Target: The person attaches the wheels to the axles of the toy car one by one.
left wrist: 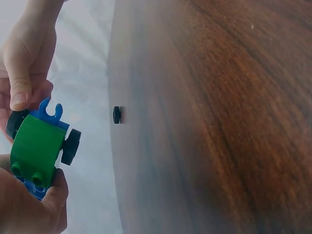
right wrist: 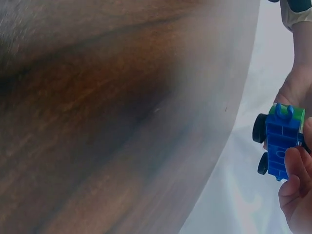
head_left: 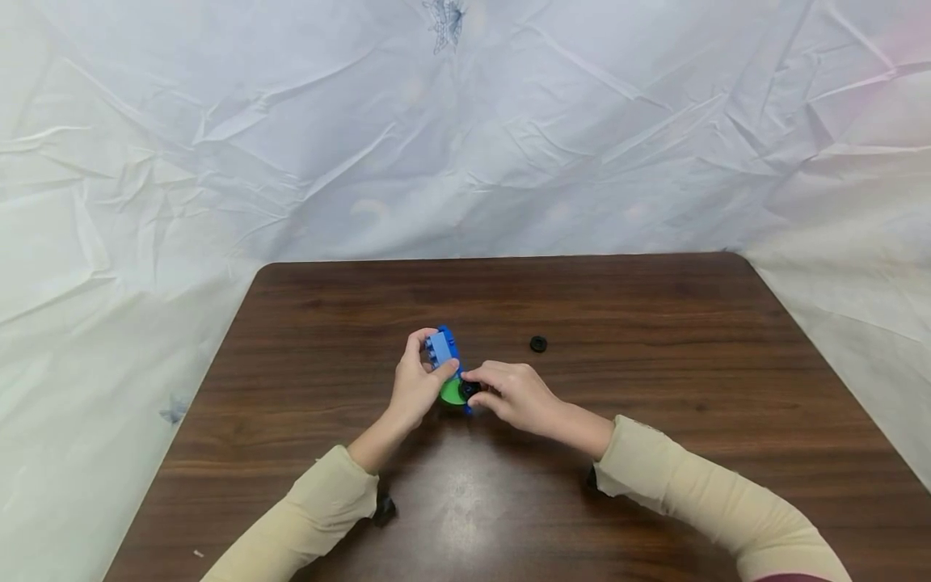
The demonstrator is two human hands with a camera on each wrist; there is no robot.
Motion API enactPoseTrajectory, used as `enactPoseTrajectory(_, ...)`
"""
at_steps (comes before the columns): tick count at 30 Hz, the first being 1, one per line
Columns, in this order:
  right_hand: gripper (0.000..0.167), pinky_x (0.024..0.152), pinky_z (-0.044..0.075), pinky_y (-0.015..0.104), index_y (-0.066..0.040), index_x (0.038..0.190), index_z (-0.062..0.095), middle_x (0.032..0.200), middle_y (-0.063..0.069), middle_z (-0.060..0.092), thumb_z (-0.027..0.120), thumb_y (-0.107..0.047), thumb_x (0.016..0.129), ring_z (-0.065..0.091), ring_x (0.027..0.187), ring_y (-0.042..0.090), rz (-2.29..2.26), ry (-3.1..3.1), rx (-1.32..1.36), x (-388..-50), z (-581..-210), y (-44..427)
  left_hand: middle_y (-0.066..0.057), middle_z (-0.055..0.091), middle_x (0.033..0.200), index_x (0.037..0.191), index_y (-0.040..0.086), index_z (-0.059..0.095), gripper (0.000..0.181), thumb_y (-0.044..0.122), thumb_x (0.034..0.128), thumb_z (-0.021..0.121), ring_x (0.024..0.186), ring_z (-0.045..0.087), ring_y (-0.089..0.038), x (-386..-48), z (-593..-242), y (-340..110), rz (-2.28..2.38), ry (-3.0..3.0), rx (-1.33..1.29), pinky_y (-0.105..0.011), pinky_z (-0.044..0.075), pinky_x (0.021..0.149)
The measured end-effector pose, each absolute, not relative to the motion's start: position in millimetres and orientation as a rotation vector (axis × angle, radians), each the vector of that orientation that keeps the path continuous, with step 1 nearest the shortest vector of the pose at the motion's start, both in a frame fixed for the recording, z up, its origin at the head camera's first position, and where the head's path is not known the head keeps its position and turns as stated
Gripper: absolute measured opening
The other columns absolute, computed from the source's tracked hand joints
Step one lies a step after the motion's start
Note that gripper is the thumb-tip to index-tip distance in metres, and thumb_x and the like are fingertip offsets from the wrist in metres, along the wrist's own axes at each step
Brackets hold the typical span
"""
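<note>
Fingers of the left hand (head_left: 414, 386) are curled round a toy car (head_left: 440, 349), held over the table (head_left: 655, 323). The right hand (head_left: 520, 394) pinches a black wheel (head_left: 469, 389) at its near end. Farther off, to the right, lies a loose wheel (head_left: 538, 344). From the left wrist, a green block (left wrist: 38, 146) shows on the car. From the right wrist, the blue bottom (right wrist: 282, 139) shows, with two wheels (right wrist: 259, 128) on its left side.

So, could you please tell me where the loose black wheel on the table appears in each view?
Head: the loose black wheel is slightly right of and below centre.
Left wrist: the loose black wheel is left of centre, about mid-height.
Right wrist: not in this picture.
Shared landmark: the green block, visible in all three.
</note>
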State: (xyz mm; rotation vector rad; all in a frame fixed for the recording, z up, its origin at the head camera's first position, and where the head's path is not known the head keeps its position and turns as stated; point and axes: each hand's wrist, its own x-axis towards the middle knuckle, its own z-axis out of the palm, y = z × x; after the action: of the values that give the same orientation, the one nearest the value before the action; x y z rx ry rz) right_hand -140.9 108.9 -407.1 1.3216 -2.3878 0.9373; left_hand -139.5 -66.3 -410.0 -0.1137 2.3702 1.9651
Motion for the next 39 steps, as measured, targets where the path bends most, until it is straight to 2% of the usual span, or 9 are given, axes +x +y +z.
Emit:
enactPoseTrajectory(12, 0.03, 0.052, 0.041, 0.012, 0.0, 0.099, 0.064, 0.072, 0.002, 0.059, 0.07, -0.013, 0.072, 0.048, 0.058, 0.003, 1.139, -2.443, 1.072, -135, -414, 98, -0.015, 0.05, 0.111, 0.123, 0.011, 0.035, 0.05, 0.008, 0.0809, 0.062, 0.076, 0.057, -0.019, -140, -409, -68, 2.012, 2.423, -0.125, -0.027, 0.05, 0.06)
enactPoseTrajectory(20, 0.03, 0.049, 0.042, 0.013, 0.002, 0.097, 0.065, 0.069, 0.003, 0.059, 0.071, -0.011, 0.071, 0.05, 0.055, 0.003, 1.261, -2.452, 0.902, -133, -415, 90, -0.019, 0.052, 0.106, 0.123, 0.003, 0.034, 0.048, 0.002, 0.0814, 0.058, 0.075, 0.056, -0.02, -129, -381, -63, 2.024, 2.469, -0.157, -0.027, 0.049, 0.062)
enactPoseTrajectory(24, 0.028, 0.046, 0.041, 0.014, 0.001, 0.095, 0.065, 0.066, 0.002, 0.058, 0.072, -0.011, 0.07, 0.047, 0.052, 0.001, 1.301, -2.46, 0.806, -133, -416, 86, -0.019, 0.052, 0.105, 0.123, 0.003, 0.035, 0.048, 0.001, 0.0812, 0.058, 0.076, 0.055, -0.021, -128, -377, -62, 2.029, 2.5, -0.168, -0.027, 0.05, 0.062)
enactPoseTrajectory(34, 0.027, 0.044, 0.041, 0.013, 0.003, 0.094, 0.065, 0.062, 0.004, 0.058, 0.071, -0.011, 0.072, 0.048, 0.049, 0.001, 1.439, -2.447, 0.665, -132, -417, 82, -0.019, 0.051, 0.103, 0.123, 0.002, 0.035, 0.049, 0.001, 0.0803, 0.059, 0.071, 0.049, -0.017, -130, -377, -61, 2.021, 2.559, -0.161, -0.023, 0.045, 0.059)
enactPoseTrajectory(39, 0.026, 0.048, 0.044, 0.014, 0.0, 0.091, 0.064, 0.063, 0.002, 0.058, 0.072, -0.013, 0.07, 0.051, 0.052, 0.002, 1.389, -2.493, 0.673, -133, -419, 84, -0.015, 0.051, 0.101, 0.122, 0.01, 0.037, 0.05, 0.008, 0.0794, 0.063, 0.074, 0.052, -0.021, -141, -398, -66, 1.956, 2.617, -0.098, -0.026, 0.047, 0.061)
